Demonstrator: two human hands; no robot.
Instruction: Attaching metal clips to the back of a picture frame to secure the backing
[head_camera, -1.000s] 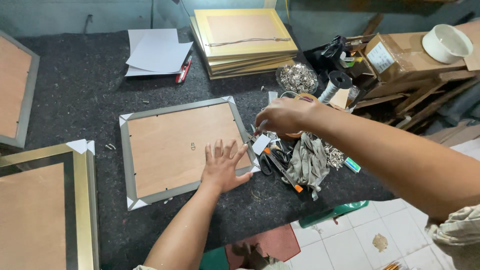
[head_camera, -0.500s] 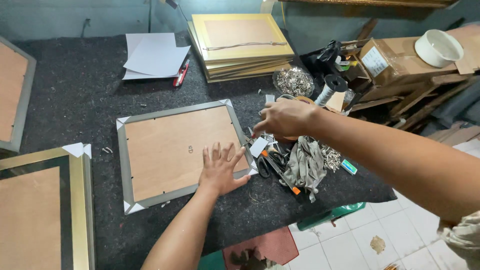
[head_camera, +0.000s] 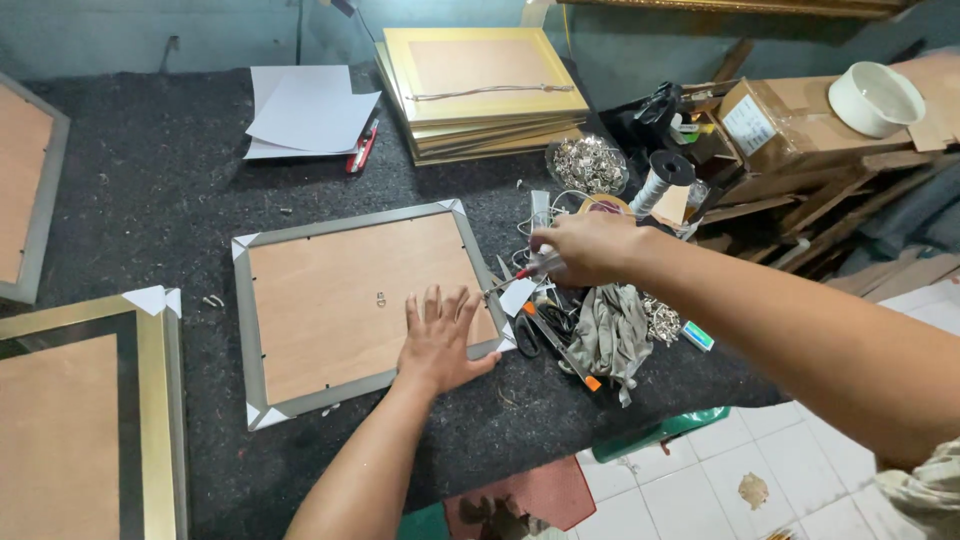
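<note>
A grey picture frame (head_camera: 255, 330) lies face down on the dark felt table, its brown backing board up and white paper protectors on its corners. My left hand (head_camera: 438, 340) rests flat on the lower right part of the backing, fingers spread. My right hand (head_camera: 585, 248) hovers just past the frame's right edge, closed on a small tool with a red handle (head_camera: 525, 272), probably a screwdriver, whose tip points toward the frame. A small metal hanger (head_camera: 380, 298) sits on the middle of the backing.
To the right lie a grey rag (head_camera: 610, 335), scissors (head_camera: 528, 335), a thread spool (head_camera: 660, 180) and a dish of metal bits (head_camera: 587, 165). Gold frames (head_camera: 480, 90) are stacked at the back, white paper (head_camera: 305, 110) beside them. More frames lie at left (head_camera: 70, 420).
My right hand has drawn the red-handled tool out of the clutter and toward the frame's right edge. My left hand stays flat on the backing.
</note>
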